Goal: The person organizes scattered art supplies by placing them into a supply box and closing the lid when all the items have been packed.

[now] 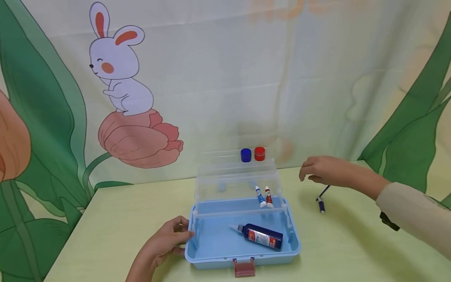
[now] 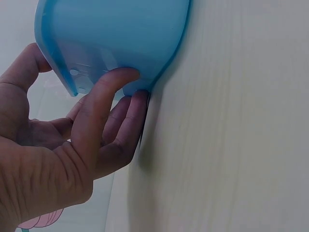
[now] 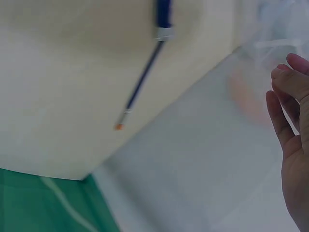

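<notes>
A light blue plastic case (image 1: 211, 256) stands open on the table, its clear tiered trays (image 1: 239, 172) raised at the back. My left hand (image 1: 165, 241) holds the case's left end, thumb against the wall and fingers bent about it in the left wrist view (image 2: 72, 135). Inside lies a dark blue bottle (image 1: 262, 236) with a pointed nozzle. My right hand (image 1: 325, 170) is in the air right of the trays, fingers loosely bent, with nothing in it. Below it on the table is a thin dark blue paintbrush (image 3: 142, 79) with an orange tip, beside a short dark blue piece (image 1: 321, 206).
A blue paint tube (image 1: 260, 197) and a red paint tube (image 1: 269, 197) lie in the lower clear tray. Higher up stand a blue jar (image 1: 246, 155) and a red jar (image 1: 259, 154). A printed cloth (image 1: 218, 78) hangs behind the table (image 1: 116, 219).
</notes>
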{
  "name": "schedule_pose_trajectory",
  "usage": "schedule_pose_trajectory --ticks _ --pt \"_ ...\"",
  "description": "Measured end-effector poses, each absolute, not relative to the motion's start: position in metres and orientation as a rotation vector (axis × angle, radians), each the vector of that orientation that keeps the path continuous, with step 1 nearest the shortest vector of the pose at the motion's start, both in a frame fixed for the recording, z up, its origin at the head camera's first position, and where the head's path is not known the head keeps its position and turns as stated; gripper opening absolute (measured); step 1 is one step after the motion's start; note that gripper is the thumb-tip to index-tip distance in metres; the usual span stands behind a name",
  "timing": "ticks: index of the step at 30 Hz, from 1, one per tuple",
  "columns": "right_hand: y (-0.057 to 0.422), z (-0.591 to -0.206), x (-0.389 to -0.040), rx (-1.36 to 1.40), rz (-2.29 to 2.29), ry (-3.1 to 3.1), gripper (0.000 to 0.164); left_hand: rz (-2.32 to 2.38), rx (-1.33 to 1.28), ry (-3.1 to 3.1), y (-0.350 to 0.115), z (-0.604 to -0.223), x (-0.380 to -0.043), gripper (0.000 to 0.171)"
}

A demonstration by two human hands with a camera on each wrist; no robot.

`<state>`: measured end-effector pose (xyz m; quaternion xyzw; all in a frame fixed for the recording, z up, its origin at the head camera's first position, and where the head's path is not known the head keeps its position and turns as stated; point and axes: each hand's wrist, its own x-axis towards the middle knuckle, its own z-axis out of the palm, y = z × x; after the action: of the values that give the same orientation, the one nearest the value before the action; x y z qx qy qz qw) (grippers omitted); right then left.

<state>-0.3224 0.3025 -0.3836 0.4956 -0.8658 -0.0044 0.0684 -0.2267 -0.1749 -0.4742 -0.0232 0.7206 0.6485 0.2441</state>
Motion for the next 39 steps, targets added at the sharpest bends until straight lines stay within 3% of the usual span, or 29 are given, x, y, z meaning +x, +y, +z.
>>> schedule_pose_trajectory --ticks 14,25,39 --pt "0.355 -0.453 -0.308 1.406 0.077 -2.883 0.032 1.785 -0.070 1.959 -0.176 -0.475 -0.226 0.032" --pt "0.350 -0.463 -0.304 1.237 0.044 -2.930 0.018 1.781 -0.071 1.960 -0.175 -0.474 -0.226 0.033" --pt "0.344 -0.472 -0.307 1.374 0.149 -2.851 0.021 1.769 -0.067 1.967 -0.174 -0.473 -0.226 0.034"
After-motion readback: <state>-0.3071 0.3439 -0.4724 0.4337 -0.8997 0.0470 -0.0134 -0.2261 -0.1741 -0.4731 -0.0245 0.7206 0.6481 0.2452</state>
